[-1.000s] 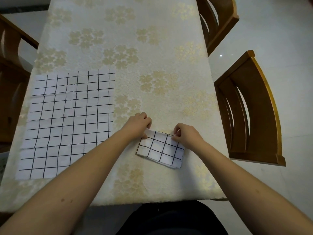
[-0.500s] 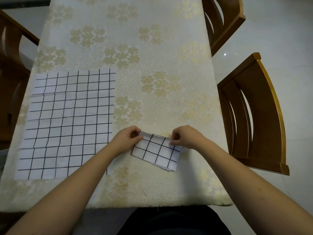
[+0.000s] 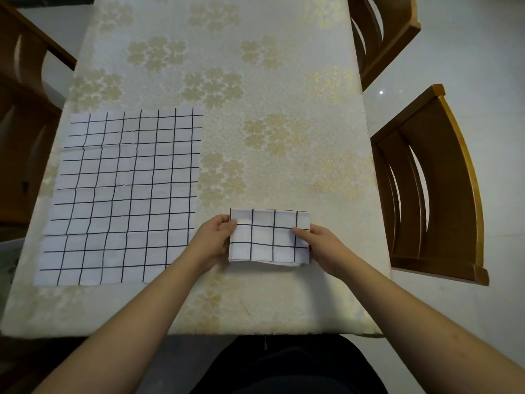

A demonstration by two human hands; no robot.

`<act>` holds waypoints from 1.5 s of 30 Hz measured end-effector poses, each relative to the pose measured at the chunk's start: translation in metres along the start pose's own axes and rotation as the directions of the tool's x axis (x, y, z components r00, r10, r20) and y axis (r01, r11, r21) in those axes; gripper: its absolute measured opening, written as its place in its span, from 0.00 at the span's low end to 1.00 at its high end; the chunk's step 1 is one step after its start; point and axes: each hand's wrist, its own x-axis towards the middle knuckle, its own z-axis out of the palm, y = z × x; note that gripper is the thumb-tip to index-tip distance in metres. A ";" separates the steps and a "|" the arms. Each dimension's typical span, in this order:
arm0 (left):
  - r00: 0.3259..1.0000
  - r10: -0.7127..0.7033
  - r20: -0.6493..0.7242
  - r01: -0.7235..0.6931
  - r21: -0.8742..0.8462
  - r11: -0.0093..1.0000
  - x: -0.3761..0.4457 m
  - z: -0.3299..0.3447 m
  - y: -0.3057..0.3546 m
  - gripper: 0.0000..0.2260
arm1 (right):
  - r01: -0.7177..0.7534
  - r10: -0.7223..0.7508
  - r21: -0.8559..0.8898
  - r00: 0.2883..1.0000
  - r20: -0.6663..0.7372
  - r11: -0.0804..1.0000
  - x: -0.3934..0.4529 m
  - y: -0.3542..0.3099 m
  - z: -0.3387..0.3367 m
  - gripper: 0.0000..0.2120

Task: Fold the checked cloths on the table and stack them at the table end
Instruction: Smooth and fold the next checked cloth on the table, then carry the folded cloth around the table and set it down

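A small folded checked cloth (image 3: 267,237), white with black grid lines, is held squarely in front of me near the table's front right. My left hand (image 3: 211,243) pinches its left edge with thumb on top. My right hand (image 3: 321,245) grips its right edge the same way. A second checked cloth (image 3: 125,194) lies spread flat and unfolded on the left half of the table, apart from both hands.
The table (image 3: 255,109) wears a cream cloth with gold flowers. Wooden chairs stand at the right (image 3: 431,189), far right (image 3: 380,32) and left (image 3: 22,109). My dark-clothed lap (image 3: 284,365) sits below the front edge.
The folded cloth was tilted and pressed on the table; both hands now hold it by its side edges, turned square to the table edge and shifted slightly right.
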 end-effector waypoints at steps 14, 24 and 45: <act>0.979 0.089 0.182 -0.122 0.179 0.976 -0.078 -0.011 0.010 0.13 | 0.233 -0.234 -0.023 0.960 -0.153 0.972 -0.101 0.007 0.023 0.10; 0.952 0.210 0.221 -0.257 0.210 0.943 -0.122 -0.004 0.016 0.11 | 0.346 -0.314 0.058 0.901 -0.299 0.937 -0.184 0.032 0.039 0.13; 0.850 0.225 0.475 -0.402 0.312 0.861 -0.201 0.140 0.017 0.10 | 0.479 -0.335 0.036 0.664 -0.668 0.877 -0.300 0.097 -0.061 0.14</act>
